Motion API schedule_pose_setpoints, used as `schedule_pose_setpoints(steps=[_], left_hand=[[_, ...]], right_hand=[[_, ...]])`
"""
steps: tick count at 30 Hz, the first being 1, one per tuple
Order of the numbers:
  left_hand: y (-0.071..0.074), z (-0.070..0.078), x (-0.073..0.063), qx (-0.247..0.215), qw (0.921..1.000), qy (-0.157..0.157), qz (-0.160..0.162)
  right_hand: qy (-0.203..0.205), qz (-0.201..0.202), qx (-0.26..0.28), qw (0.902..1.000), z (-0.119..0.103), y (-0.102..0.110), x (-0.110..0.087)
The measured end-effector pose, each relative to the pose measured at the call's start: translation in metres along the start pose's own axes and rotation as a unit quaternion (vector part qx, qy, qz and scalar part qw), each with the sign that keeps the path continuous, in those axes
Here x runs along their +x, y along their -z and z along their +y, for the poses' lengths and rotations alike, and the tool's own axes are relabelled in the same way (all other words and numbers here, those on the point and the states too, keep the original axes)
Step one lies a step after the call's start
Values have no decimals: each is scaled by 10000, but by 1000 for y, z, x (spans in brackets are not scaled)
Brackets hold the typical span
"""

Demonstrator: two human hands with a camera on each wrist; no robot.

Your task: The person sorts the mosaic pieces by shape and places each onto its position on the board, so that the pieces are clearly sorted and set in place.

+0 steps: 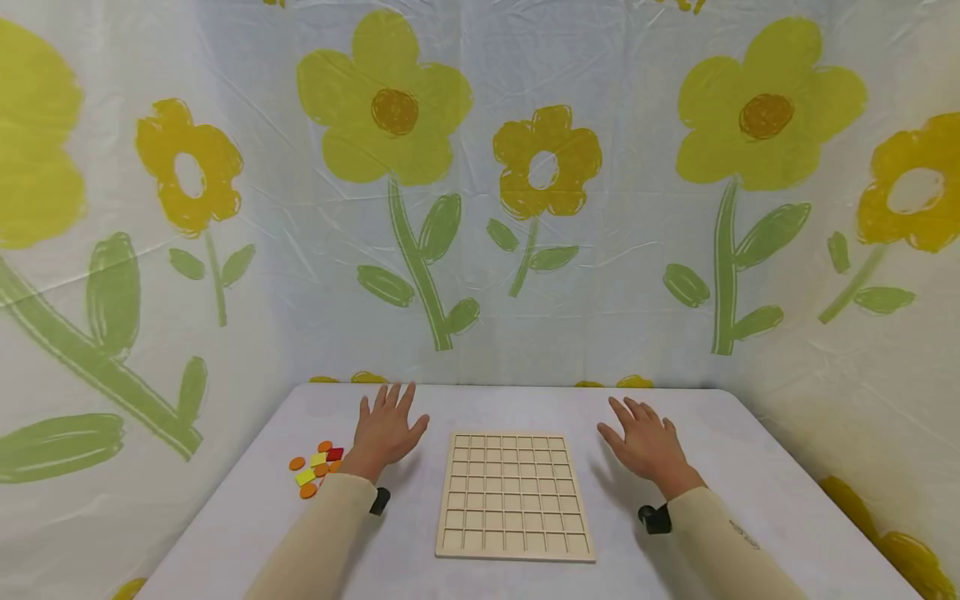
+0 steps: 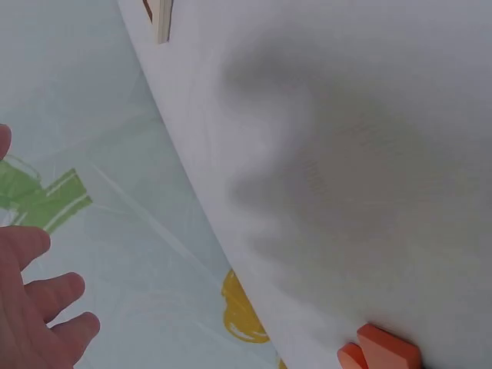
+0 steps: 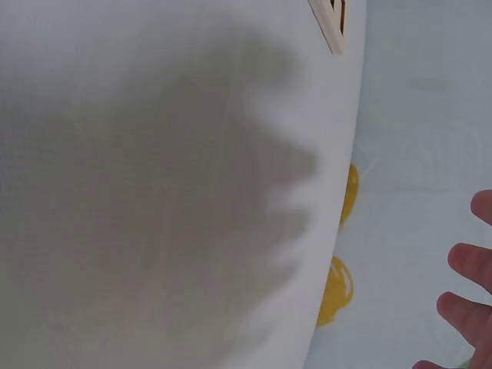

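A wooden grid board (image 1: 517, 497) with rows of square cells lies flat on the white table (image 1: 405, 550). To its left, my left hand (image 1: 385, 431) hovers above the table with fingers spread, holding nothing. Over on the right side, my right hand (image 1: 643, 442) is also held up, its fingers extended and apart. Small flat pieces lie beside the left wrist: orange discs (image 1: 297, 463), yellow squares (image 1: 305, 477) and a red piece (image 1: 335, 454). The left forearm hides part of this group. In the left wrist view, orange pieces (image 2: 388, 350) show at the bottom edge.
A pale curtain (image 1: 525, 333) printed with yellow flowers hangs behind the table and along both sides. Dark wrist cameras (image 1: 656, 519) are strapped under both wrists. Shadows of the hands fall on the tabletop.
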State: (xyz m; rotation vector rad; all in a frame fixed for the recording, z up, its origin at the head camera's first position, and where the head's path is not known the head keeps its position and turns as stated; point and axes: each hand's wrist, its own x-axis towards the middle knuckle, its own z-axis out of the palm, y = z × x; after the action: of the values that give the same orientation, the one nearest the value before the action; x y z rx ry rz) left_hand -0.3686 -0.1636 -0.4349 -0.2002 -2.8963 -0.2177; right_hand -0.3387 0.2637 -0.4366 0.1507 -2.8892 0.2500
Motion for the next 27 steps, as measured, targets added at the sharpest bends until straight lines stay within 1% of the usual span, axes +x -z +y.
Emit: schedule_pose_setpoints(steps=[3,7,15,18,23,27], left_hand=[[-1,-1,-3,0,10000,38,-41],[-2,-2,-8,-5,9999,84,-74],[-5,-5,-18,-21,9999,131,17],[-5,-7,-21,-16,9999,168,20],[-4,-9,-27,2,9999,143,77],[-1,-12,-32,39,9999,114,33]], right_hand=[[74,32,21,10000,-2,-3,-1],[146,-83,22,9999,-5,-9,-4],[301,-289,440,9982,-14,-16,-12],[295,-353,590,9972,-18,-17,-16],[279,-424,738,9960,-26,-18,-22],[279,-631,762,9947,-32,-18,-27]])
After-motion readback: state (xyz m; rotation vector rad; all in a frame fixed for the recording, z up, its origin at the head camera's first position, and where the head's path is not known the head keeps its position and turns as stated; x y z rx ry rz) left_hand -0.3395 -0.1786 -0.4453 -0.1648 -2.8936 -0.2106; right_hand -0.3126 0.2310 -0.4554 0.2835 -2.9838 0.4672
